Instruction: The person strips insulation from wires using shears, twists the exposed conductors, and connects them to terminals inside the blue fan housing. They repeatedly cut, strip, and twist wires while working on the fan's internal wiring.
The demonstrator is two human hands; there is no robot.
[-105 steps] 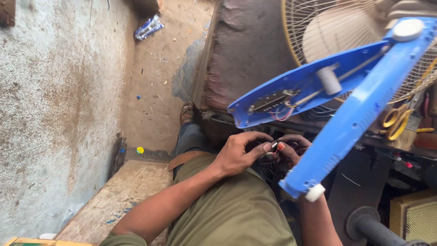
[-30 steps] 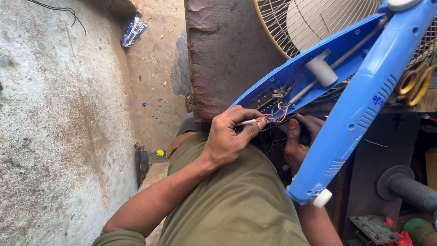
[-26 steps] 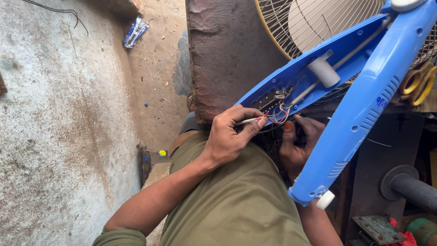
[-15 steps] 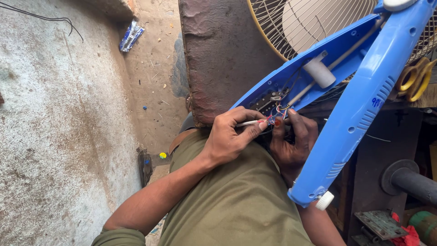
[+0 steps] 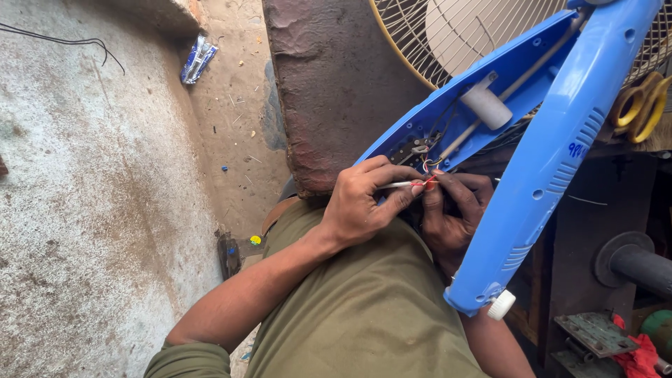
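An opened blue plastic fan housing (image 5: 560, 150) lies tilted across my lap, its inside with a small circuit board (image 5: 409, 148) and coloured wires (image 5: 428, 168) facing me. My left hand (image 5: 364, 203) pinches a thin white rod-like tool (image 5: 402, 185) whose tip meets the red wire at the board end of the housing. Partly hidden behind the housing, my right hand (image 5: 451, 213) has its fingers at the same wires, just under the board. What the right hand grips is hidden.
A round fan guard (image 5: 448, 35) with pale blades stands at the top. A worn brown cushion (image 5: 329, 84) is in front of me. Rough concrete wall (image 5: 91, 196) on the left, dirt floor (image 5: 234, 105) with a blue wrapper (image 5: 198, 59). Yellow scissors handles (image 5: 640, 105), a black roller (image 5: 637, 262), and a metal hinge (image 5: 595, 332) at right.
Both hands rose from my lap to the circuit-board end of the blue housing. In the last second the right hand closed in on the wires beside the left hand's tool.
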